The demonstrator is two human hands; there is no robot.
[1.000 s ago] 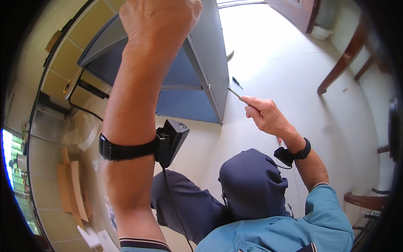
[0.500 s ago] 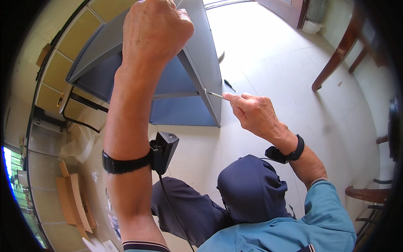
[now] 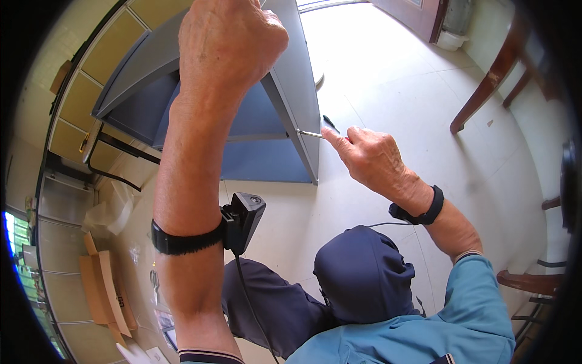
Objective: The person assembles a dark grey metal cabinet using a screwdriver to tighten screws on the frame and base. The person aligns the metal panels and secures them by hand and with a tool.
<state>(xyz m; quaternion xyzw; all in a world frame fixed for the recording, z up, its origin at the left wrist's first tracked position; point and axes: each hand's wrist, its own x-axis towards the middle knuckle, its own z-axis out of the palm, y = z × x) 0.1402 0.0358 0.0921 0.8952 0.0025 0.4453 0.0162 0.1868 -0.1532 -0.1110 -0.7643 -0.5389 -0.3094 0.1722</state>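
A grey metal cabinet (image 3: 291, 91) with open, blue-looking compartments stands on the floor in front of me. My left hand (image 3: 233, 45) is raised in a fist over its upper part. Whatever the fist grips, if anything, is hidden; its fingers face away. My right hand (image 3: 371, 151) is closed on a screwdriver (image 3: 312, 134), of which only the thin metal shaft shows; the handle is inside my fingers. The shaft's tip meets the cabinet's near right edge, roughly level with a shelf. On the floor beside that edge lies a small dark pen-shaped tool (image 3: 330, 124).
Brown wooden furniture legs (image 3: 485, 79) stand at the right. An opened cardboard box (image 3: 104, 291) lies at the lower left, near clear plastic wrapping (image 3: 112, 212) and scissors (image 3: 154, 282). Left of the cabinet is a black metal frame (image 3: 115, 145). A cable hangs from my left forearm.
My left fist has shifted slightly right. My right hand has turned and moved a little right, and its index finger stretches farther along the shaft. The tip stays at the cabinet's edge.
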